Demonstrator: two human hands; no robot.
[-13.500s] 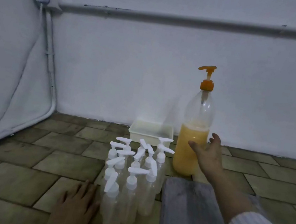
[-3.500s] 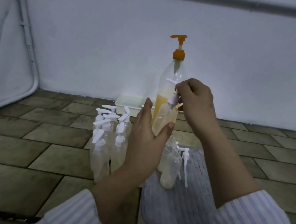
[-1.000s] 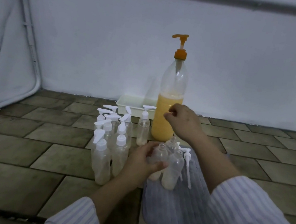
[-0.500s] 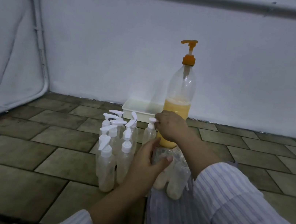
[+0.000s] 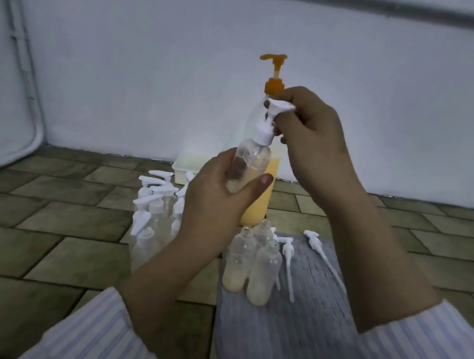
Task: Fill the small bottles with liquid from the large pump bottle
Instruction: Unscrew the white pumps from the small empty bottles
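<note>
Over on the left a cluster of small clear plastic bottles with white pump tops stands on the tiled floor, capped and waiting their turn, I'd say. Next, the left hand wraps its fingers and thumb round the body of one small clear bottle, lifted upright so the cap is easy to reach. Behind it stands the large clear pump bottle with the orange pump and yellow liquid, close enough to fill from. Below, uncapped small bottles stand on a grey ribbed mat, their loose white pumps with long dip tubes lying beside them. The right hand pinches the held bottle's white pump head, probably unscrewing it, though the dim view leaves the direction unclear.
</note>
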